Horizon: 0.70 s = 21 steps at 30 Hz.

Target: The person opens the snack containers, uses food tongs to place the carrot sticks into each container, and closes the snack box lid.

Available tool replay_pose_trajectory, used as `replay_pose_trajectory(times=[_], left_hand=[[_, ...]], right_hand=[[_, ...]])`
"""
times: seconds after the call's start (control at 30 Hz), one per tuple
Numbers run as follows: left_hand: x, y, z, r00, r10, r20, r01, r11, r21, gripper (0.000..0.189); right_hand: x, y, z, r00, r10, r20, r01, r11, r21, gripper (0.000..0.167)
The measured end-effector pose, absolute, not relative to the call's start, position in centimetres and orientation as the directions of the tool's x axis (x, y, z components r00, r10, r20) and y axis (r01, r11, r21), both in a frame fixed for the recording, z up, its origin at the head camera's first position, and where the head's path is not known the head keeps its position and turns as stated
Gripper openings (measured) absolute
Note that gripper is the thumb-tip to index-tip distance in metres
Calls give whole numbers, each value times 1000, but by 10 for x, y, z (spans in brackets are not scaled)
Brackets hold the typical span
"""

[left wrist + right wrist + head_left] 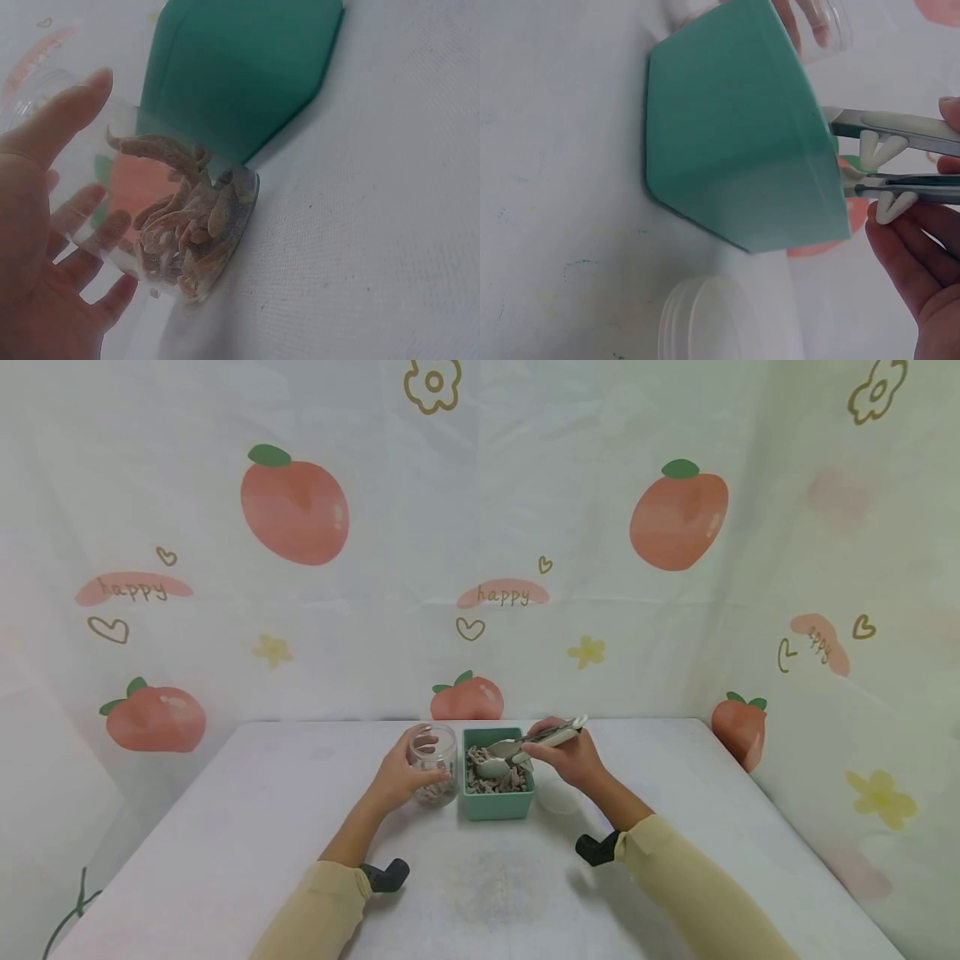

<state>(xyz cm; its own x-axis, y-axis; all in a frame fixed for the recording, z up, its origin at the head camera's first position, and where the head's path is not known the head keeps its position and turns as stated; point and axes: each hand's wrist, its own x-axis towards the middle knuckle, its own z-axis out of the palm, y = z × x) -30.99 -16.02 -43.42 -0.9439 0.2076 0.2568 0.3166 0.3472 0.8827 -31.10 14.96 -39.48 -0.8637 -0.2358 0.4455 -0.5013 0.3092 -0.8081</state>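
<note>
My left hand [401,777] curls round a clear jar [120,225], steadying it on the table. Brownish-grey dried strips [187,232] lie in the bottom of the jar, their kind unclear. Right beside it stands a green rectangular box [497,807] holding more of these strips. My right hand [566,756] grips a pair of tongs [900,135] with whitish handles, above the box's right side. In the head view the tongs' pale heads [492,768] are down among the strips; whether they pinch any cannot be told.
A translucent round lid [720,322] lies on the table [480,893] to the right of the box. Behind the table hangs a white cloth [480,510] printed with peaches. A thin dark green cord [78,906] shows at the far left.
</note>
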Motion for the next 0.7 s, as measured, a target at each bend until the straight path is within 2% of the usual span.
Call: replay_pose_trajectory(times=[0.2,0.47,0.7], left_hand=[[-310,-160,-434,-945,206,256,314,341,886,87],[-311,-160,-435,-941,213,262,324,351,878,87],[-312,-160,-435,-939,219,266,331,366,870,85]], right_hand=[[-306,149,-389,-860,-248,445,-507,322,-800,19],[-284,149,-362,-854,-274,442,-510,274,-815,22],[-280,153,-356,-854,-244,460,-512,238,-825,21]])
